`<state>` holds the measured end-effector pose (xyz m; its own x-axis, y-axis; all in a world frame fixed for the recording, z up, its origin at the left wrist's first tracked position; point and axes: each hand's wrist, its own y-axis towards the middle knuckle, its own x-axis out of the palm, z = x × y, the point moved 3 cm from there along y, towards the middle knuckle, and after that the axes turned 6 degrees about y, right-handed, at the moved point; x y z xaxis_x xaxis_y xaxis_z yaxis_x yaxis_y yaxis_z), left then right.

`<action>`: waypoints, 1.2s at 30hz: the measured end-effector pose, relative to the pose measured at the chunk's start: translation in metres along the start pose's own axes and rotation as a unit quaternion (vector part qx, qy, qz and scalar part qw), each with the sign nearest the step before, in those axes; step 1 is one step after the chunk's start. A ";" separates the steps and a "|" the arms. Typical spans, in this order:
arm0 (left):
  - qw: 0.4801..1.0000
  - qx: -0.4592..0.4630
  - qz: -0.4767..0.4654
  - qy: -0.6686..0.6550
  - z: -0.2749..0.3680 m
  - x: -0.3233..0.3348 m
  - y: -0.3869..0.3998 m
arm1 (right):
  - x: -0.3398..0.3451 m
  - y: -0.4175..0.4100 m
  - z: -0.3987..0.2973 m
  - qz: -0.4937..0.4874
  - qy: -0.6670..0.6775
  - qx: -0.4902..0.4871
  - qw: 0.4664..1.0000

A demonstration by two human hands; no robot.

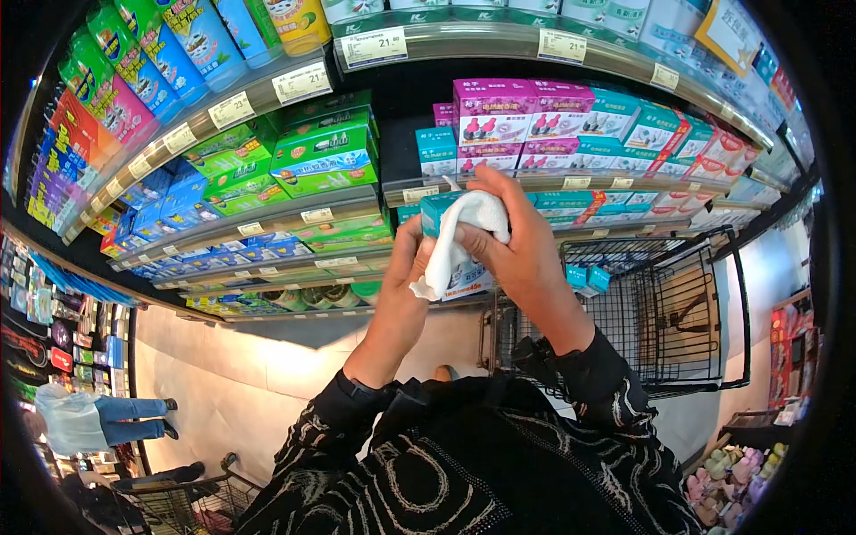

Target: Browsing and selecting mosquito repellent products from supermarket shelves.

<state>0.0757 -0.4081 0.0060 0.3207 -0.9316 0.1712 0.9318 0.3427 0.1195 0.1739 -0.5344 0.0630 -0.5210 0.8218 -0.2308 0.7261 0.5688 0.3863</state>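
A teal and white carton [435,214] is held up in front of the shelves, and my left hand [401,274] grips its left side. My right hand [518,244] pinches a white cloth [478,210] against the same carton. The cloth drapes over much of the carton, and one end hangs down by my left wrist. Fingers and cloth hide most of the printed front.
Stacked teal cartons [608,114] and magenta cartons [491,110] fill the shelf ahead; green boxes [324,154] stand left. A black wire shopping cart [622,341] at right holds teal cartons [588,277]. People [73,421] and another cart [194,501] are behind left.
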 end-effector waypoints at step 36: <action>0.995 0.040 -0.056 0.078 0.018 0.004 0.001 | 0.005 -0.002 0.002 0.036 0.209 0.012 0.977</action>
<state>0.0750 -0.4095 0.0244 0.2435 -0.9699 0.0003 0.9488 0.2382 0.2075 0.1711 -0.5310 0.0593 -0.6029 0.7765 0.1833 0.7749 0.5153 0.3661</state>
